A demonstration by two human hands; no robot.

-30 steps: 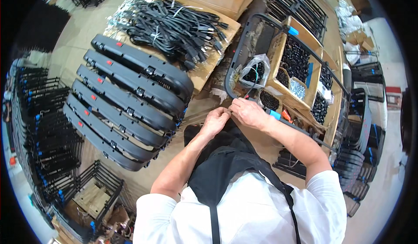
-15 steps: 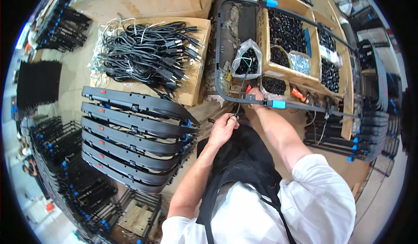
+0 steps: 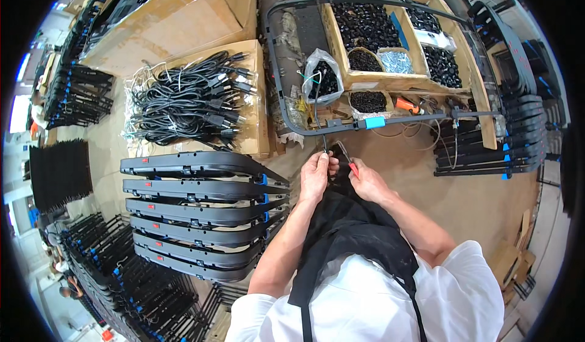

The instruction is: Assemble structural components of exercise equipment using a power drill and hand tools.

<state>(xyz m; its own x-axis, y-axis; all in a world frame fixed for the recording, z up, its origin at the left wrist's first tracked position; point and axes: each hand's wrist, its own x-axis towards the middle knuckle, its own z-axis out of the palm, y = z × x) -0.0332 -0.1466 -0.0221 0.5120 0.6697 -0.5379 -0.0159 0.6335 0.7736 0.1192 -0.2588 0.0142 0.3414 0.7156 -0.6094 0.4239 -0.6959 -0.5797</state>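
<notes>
Just below the near rail of a black tubular frame point(image 3: 420, 117), my left hand point(image 3: 315, 176) pinches a black cable point(image 3: 323, 139). The cable runs up past the rail toward a clear plastic bag point(image 3: 323, 77) of small black parts, where thin white and green wire ends show. Closed round a red-handled tool point(image 3: 354, 169) is my right hand point(image 3: 370, 182), to the right of the left hand. A thin, curved grey piece rises from about the tool's tip; the tool's exact kind cannot be made out. Both hands are in front of my black apron point(image 3: 359, 226).
Bundled black power cords point(image 3: 189, 101) lie on a cardboard box point(image 3: 259, 116) at left. Nearer stand several black curved housings point(image 3: 195, 188) with red switches. A wooden compartment tray point(image 3: 341, 83) holds small black parts and screws. An orange-handled tool point(image 3: 407, 105) lies below it.
My right hand has come down from the frame's rail, bringing the red-handled tool beside my left hand. The left hand still holds the cable. The whole view has shifted.
</notes>
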